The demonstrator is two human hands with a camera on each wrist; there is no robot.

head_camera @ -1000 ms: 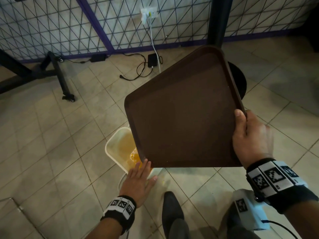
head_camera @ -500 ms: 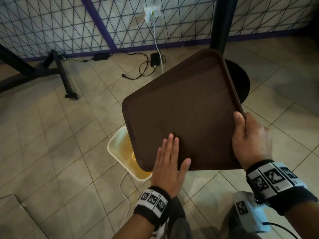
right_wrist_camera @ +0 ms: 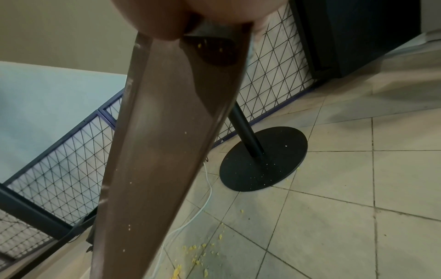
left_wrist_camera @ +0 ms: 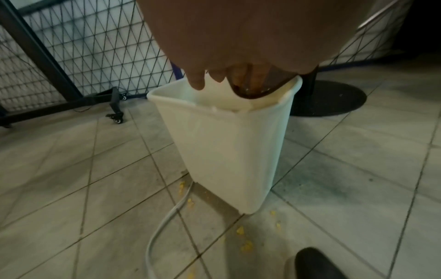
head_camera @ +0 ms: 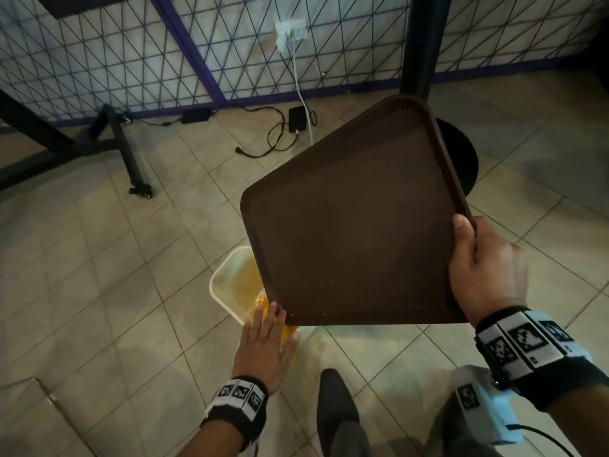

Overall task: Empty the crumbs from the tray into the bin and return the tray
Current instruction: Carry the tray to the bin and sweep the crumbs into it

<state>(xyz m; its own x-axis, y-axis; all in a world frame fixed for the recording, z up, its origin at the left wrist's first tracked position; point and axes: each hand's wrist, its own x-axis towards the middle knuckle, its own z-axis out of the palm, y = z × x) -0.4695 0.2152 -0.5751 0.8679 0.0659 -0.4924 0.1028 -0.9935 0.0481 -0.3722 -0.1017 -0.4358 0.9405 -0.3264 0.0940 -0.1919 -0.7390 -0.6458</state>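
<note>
Both hands work over the bin (head_camera: 230, 282): the right hand (head_camera: 484, 272) grips the tray (head_camera: 352, 222) by its rim, tilting its low corner into the bin; the left hand (head_camera: 267, 344) is flat, fingers straight, at that corner. Stiff, light, smooth plastic by its look, best held at the rim. No writing is readable.

The tray (head_camera: 356, 225) covers most of the bin (head_camera: 227, 282) opening. The left hand (head_camera: 263, 347) hides the crumbs below it, and its fingertips are kinda blurry.

Left hand (head_camera: 263, 349) back off tray (head_camera: 356, 232)
</note>
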